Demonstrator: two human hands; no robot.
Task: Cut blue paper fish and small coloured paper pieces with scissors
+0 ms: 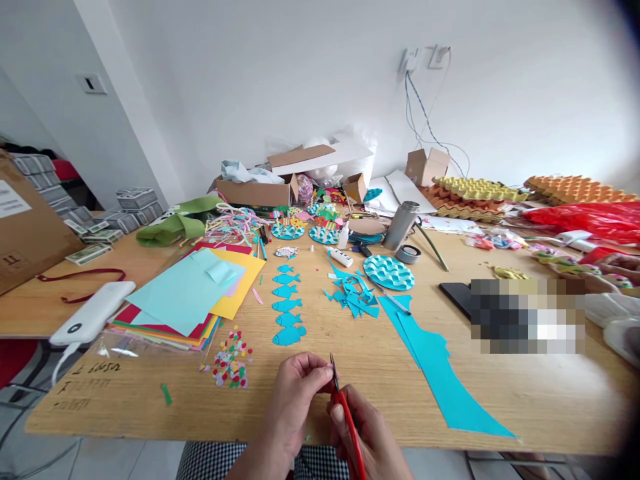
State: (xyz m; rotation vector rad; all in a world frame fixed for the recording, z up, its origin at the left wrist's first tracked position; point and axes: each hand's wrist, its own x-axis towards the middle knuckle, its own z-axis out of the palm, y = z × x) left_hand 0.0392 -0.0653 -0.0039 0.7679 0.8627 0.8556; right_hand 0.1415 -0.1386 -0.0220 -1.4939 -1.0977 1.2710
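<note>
My right hand [370, 427] grips a pair of red-handled scissors [353, 430] near the table's front edge, the dark blades pointing up and away from me. Beside the blade tips, my left hand [297, 387] is closed in a pinch; whatever lies between its fingers is hidden. Beyond the hands, several blue paper fish [287, 305] lie in a column. To their right sits a heap of blue paper scraps [354, 297]. A long blue paper sheet [445, 380] with a cut edge stretches to the right. Small coloured paper dots [233, 360] are scattered left of my hands.
Coloured paper sheets [175, 293] are stacked at left, near a white power bank [93, 313]. A steel flask [401, 225], a wavy blue disc [389, 272] and a white glue bottle [341, 258] stand or lie farther back. Another person's hand [623, 267] is at far right.
</note>
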